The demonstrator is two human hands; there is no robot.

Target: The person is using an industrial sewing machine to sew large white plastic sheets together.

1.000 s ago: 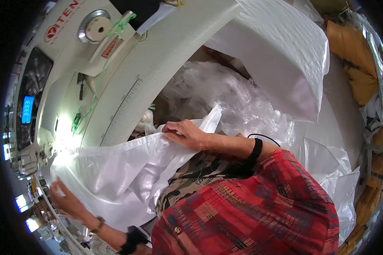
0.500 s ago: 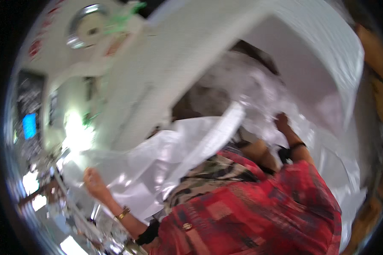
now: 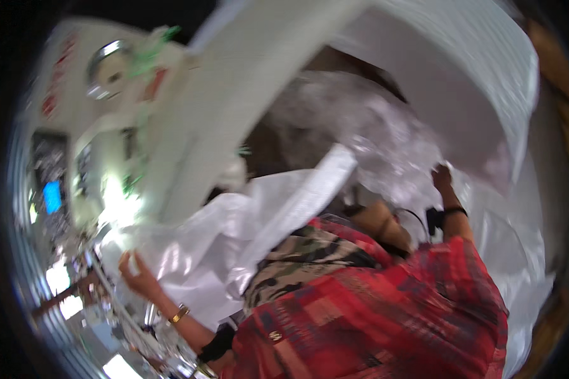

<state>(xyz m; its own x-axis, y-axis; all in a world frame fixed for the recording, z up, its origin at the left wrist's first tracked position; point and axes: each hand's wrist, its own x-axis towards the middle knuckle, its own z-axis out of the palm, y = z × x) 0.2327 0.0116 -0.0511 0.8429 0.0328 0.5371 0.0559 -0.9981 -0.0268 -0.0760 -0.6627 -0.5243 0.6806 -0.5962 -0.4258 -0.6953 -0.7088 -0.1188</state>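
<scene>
Blur softens much of the view, and the left grip (image 3: 138, 276) suffers from it: thumb and fingers curve with a small gap between them at the left end of the white sheet (image 3: 202, 243) – whether they have hold of it, I cannot tell. The right grip (image 3: 444, 178) is a dark, smeared shape beside the clear plastic heap (image 3: 367, 136); how far its fingers open, and whether they have hold of anything, cannot be told. Glare from a bright lamp (image 3: 121, 205) washes out the sheet's upper left end near the sewing machine (image 3: 76, 82), whose top is cut off. The blue screen (image 3: 52, 197) is unreadable, and the far left background breaks into streaks.

The white sheet stretches from the lamp toward the camouflage cloth (image 3: 303, 262) at the lap, a folded strip standing up toward the plastic. The desk (image 3: 253, 69) ends in a long slanting edge; beyond it a dark gap opens, partly filled by the heap. At upper right a second white sheet (image 3: 493, 69) hangs, its lower corner near the right grip. Between the two grips – well apart – lie the sheet and lap.
</scene>
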